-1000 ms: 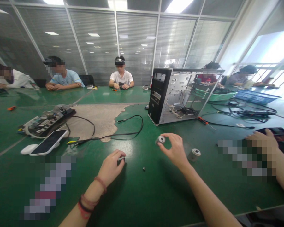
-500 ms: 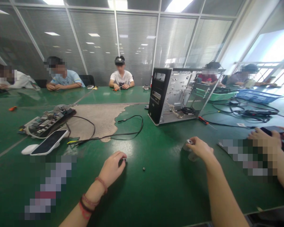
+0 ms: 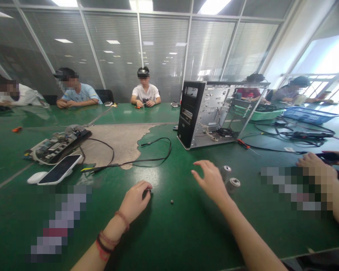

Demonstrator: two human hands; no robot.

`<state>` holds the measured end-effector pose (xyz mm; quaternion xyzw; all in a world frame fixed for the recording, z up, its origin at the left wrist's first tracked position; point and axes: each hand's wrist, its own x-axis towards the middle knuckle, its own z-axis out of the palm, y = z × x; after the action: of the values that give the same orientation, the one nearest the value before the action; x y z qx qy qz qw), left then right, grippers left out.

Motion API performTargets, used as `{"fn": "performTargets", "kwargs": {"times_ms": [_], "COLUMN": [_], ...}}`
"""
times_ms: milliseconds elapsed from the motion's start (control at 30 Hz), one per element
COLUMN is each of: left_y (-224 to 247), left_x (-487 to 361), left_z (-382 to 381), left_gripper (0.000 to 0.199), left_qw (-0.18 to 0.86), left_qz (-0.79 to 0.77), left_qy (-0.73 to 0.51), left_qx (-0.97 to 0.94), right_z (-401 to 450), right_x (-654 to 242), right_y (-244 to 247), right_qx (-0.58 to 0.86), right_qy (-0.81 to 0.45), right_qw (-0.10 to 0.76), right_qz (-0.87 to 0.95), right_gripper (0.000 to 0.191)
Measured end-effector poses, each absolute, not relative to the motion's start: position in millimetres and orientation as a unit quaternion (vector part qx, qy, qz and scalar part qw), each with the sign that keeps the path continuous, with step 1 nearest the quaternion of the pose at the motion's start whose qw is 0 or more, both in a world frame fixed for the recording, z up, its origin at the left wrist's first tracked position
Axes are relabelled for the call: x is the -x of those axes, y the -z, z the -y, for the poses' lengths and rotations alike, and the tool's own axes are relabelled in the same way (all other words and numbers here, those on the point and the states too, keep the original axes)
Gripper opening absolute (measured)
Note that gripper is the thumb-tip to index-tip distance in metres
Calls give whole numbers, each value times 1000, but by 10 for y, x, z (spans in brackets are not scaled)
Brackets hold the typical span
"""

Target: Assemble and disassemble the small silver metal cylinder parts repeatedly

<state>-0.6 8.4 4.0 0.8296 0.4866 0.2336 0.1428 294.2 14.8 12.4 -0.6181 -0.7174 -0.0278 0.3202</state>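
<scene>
My left hand [image 3: 135, 199] rests low over the green table with its fingers curled in a pinch around something small and dark, mostly hidden by the fingers. My right hand [image 3: 210, 180] is open and holds nothing, thumb and fingers apart. Just right of it stand two upright metal cylinders, a farther cylinder [image 3: 226, 169] and a nearer cylinder [image 3: 234, 183], each with a small dark centre on its pale top. Between my two hands lies a tiny dark ring-like part [image 3: 172, 202].
An open computer case [image 3: 196, 116] stands ahead, with a screwdriver [image 3: 247, 146] beside it. Black cables [image 3: 147, 160], a circuit assembly [image 3: 59, 145] and a phone [image 3: 60, 169] lie to the left. A neighbour's hands [image 3: 318, 165] hold a dark device at right. Several people sit around the table.
My right hand has let go of the farther metal cylinder and moved left, opening its fingers. Both cylinders now show clearly. My left hand has hardly moved.
</scene>
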Motion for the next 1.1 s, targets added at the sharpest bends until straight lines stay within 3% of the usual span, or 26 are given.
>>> {"fn": "performTargets", "kwargs": {"times_ms": [67, 167, 567, 833, 1100], "left_y": [-32, -25, -62, -46, -64], "left_x": [13, 23, 0, 10, -3], "left_z": [-94, -103, -72, -70, -54], "left_gripper": [18, 18, 17, 17, 17], "left_qw": [142, 135, 135, 142, 141], "left_qz": [-489, -494, -485, -483, -481], "left_qy": [-240, -251, -251, -255, -254], "left_qx": [-826, -821, -826, -826, -827], "right_z": [-44, 75, 37, -259, -298], "right_x": [-2649, -2415, -2416, -3385, -4125], "right_y": [-114, -63, 3, -138, 64], "right_qx": [488, 414, 405, 592, 753], "right_qy": [-107, -193, -158, -13, 48], "right_qw": [266, 208, 245, 426, 366], "right_qz": [825, 865, 867, 684, 545], "right_gripper": [22, 24, 7, 16, 22]}}
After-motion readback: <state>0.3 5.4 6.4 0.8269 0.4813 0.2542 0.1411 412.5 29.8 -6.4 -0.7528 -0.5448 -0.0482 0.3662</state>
